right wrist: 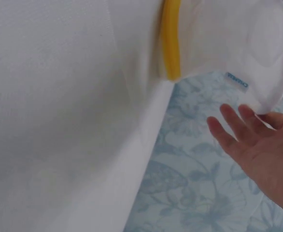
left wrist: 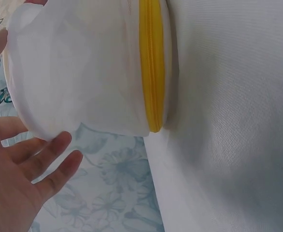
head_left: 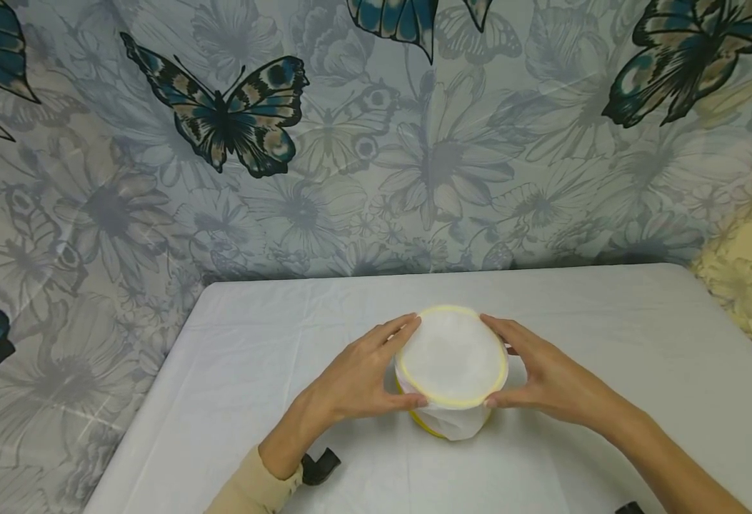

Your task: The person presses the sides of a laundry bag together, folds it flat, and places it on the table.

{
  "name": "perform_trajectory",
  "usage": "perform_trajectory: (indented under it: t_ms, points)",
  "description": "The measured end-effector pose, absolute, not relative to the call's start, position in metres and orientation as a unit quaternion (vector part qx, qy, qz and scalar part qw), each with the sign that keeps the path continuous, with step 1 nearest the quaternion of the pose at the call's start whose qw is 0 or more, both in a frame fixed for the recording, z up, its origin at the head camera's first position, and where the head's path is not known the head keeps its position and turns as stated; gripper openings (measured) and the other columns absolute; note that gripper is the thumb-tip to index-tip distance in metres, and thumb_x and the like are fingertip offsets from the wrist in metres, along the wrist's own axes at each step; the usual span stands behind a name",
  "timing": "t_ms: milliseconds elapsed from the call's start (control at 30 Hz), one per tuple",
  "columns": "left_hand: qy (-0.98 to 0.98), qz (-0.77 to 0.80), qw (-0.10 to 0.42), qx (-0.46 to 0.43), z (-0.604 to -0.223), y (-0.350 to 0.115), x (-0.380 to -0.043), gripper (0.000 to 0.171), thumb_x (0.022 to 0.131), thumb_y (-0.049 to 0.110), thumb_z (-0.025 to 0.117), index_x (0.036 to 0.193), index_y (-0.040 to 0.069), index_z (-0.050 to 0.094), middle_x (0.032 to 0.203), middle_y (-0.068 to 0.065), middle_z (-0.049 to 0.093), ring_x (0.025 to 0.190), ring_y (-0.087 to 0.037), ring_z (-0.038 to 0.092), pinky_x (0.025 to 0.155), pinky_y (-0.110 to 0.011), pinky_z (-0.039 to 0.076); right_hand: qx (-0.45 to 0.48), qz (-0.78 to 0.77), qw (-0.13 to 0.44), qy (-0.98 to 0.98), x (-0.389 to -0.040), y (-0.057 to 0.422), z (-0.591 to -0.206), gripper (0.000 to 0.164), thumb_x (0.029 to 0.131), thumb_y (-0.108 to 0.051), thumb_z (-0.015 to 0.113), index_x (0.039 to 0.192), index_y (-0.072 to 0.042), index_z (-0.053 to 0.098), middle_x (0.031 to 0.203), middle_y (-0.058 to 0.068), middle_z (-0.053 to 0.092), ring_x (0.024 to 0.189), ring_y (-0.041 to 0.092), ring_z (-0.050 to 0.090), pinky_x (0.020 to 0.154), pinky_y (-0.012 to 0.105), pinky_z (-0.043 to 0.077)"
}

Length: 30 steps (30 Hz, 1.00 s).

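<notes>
A round white mesh laundry bag (head_left: 451,357) with pale yellow edging stands upright on the white-covered table (head_left: 253,335). My left hand (head_left: 366,375) holds its top rim from the left, thumb at the front and fingertips toward the back. On the other side my right hand (head_left: 545,371) holds the same rim, thumb and fingers spread likewise. A yellow zipper (left wrist: 152,63) runs round the bag's base, close to the tabletop. In the right wrist view a small printed label (right wrist: 236,81) shows on the mesh wall. The bag's inside is hidden.
Behind the table's far edge hangs a grey-blue cloth (head_left: 337,214) printed with flowers and butterflies. A yellowish patterned area (head_left: 745,278) lies at the right. A black strap piece (head_left: 320,467) sits at my left wrist beside the beige sleeve (head_left: 253,485).
</notes>
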<state>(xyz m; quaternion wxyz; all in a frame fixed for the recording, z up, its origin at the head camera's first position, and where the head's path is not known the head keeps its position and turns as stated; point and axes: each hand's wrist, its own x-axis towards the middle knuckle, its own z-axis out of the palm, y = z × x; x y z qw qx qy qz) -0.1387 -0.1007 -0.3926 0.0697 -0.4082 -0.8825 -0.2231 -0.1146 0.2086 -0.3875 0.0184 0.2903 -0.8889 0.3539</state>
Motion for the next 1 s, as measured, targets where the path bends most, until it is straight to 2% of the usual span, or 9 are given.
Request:
perform_trajectory:
  t_ms: [100, 267, 467, 633, 833, 1000]
  points:
    - [-0.882, -0.222, 0.058, -0.412, -0.393, -0.1, -0.138, 0.107, 0.079, 0.065, 0.073, 0.159, 0.013, 0.024, 0.162, -0.002, 0.026, 0.143, -0.019, 0.035, 0.11, -0.037, 0.04, 0.28, 0.348, -0.006, -0.895, -0.113, 0.208, -0.39, 0.114, 0.072, -0.057, 0.081, 0.158, -0.009, 0.024, 0.151, 0.015, 0.042, 0.12, 0.031, 0.056, 0.092, 0.051, 0.052]
    - [-0.883, -0.207, 0.053, -0.418, -0.395, -0.098, -0.137, 0.112, 0.074, 0.065, 0.076, 0.159, 0.015, 0.023, 0.163, -0.002, 0.022, 0.14, -0.021, 0.039, 0.108, -0.036, 0.042, 0.276, 0.341, -0.025, -0.898, -0.113, 0.206, -0.394, 0.119, 0.071, -0.062, 0.078, 0.16, -0.012, 0.016, 0.156, 0.016, 0.034, 0.126, 0.032, 0.052, 0.093, 0.05, 0.051]
    - [-0.887, -0.195, 0.049, -0.416, -0.397, -0.096, -0.136, 0.112, 0.075, 0.064, 0.077, 0.159, 0.017, 0.022, 0.162, -0.004, 0.023, 0.137, -0.021, 0.043, 0.106, -0.036, 0.044, 0.264, 0.336, -0.041, -0.903, -0.111, 0.205, -0.397, 0.122, 0.07, -0.065, 0.077, 0.159, -0.008, 0.017, 0.151, 0.02, 0.04, 0.111, 0.027, 0.057, 0.089, 0.05, 0.051]
    - [-0.89, -0.187, 0.047, -0.413, -0.398, -0.095, -0.136, 0.11, 0.075, 0.06, 0.079, 0.16, 0.018, 0.022, 0.162, -0.006, 0.026, 0.139, -0.023, 0.042, 0.107, -0.038, 0.043, 0.262, 0.328, -0.037, -0.907, -0.109, 0.205, -0.4, 0.122, 0.069, -0.067, 0.076, 0.159, -0.007, 0.019, 0.146, 0.016, 0.046, 0.108, 0.022, 0.057, 0.089, 0.049, 0.051]
    - [-0.889, -0.184, 0.042, -0.418, -0.401, -0.094, -0.137, 0.11, 0.075, 0.054, 0.081, 0.16, 0.018, 0.021, 0.161, -0.009, 0.028, 0.138, -0.025, 0.043, 0.106, -0.039, 0.045, 0.266, 0.318, -0.029, -0.91, -0.109, 0.204, -0.403, 0.122, 0.068, -0.069, 0.074, 0.157, -0.003, 0.022, 0.143, 0.016, 0.049, 0.107, 0.02, 0.057, 0.09, 0.049, 0.051]
    - [-0.889, -0.183, 0.045, -0.417, -0.402, -0.092, -0.137, 0.11, 0.075, 0.054, 0.083, 0.16, 0.019, 0.022, 0.16, -0.009, 0.03, 0.136, -0.025, 0.046, 0.106, -0.038, 0.045, 0.268, 0.323, -0.03, -0.907, -0.108, 0.205, -0.405, 0.122, 0.068, -0.068, 0.075, 0.156, -0.001, 0.024, 0.145, 0.019, 0.047, 0.114, 0.025, 0.058, 0.091, 0.047, 0.052]
